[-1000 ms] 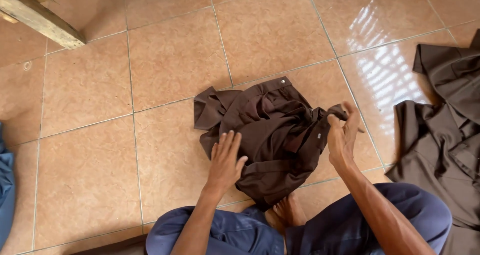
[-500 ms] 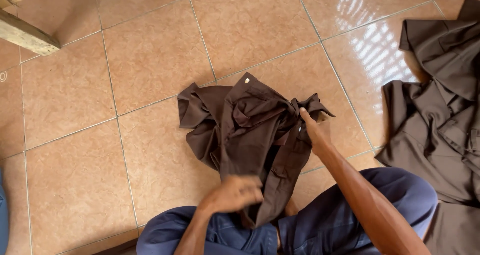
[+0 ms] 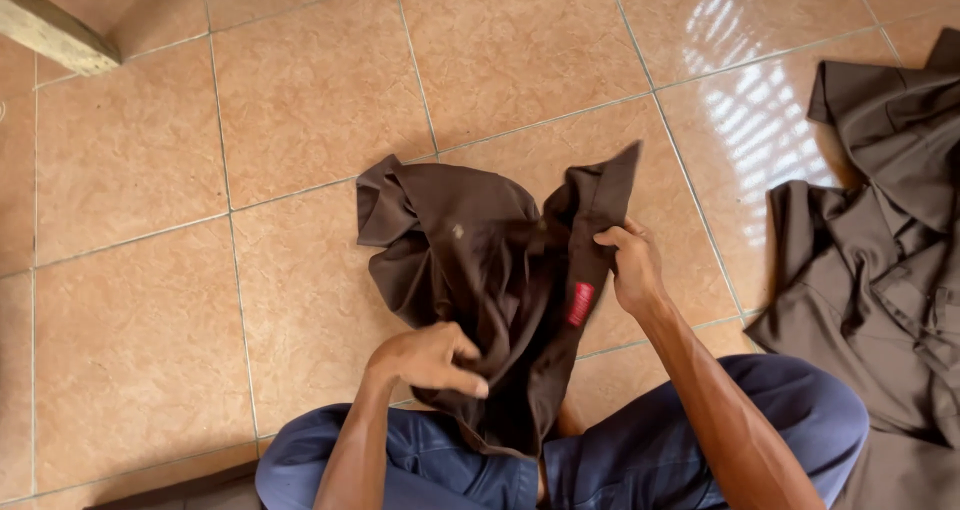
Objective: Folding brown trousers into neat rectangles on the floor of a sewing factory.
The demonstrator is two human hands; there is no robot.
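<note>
A crumpled dark brown shirt [image 3: 480, 270] with a small red label lies bunched on the tan tiled floor, its collar edge lifted toward one o'clock.

Home floor, glossy tan tiles [image 3: 300, 100], brown garments [image 3: 880, 300] piled beside

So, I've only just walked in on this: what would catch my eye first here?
The crumpled dark brown shirt at centre, gripped by both hands: the left hand at its lower edge, the right hand at its right side beside a small red label. To the right, a pile of similar brown garments lies on the glossy tiled floor.
</note>
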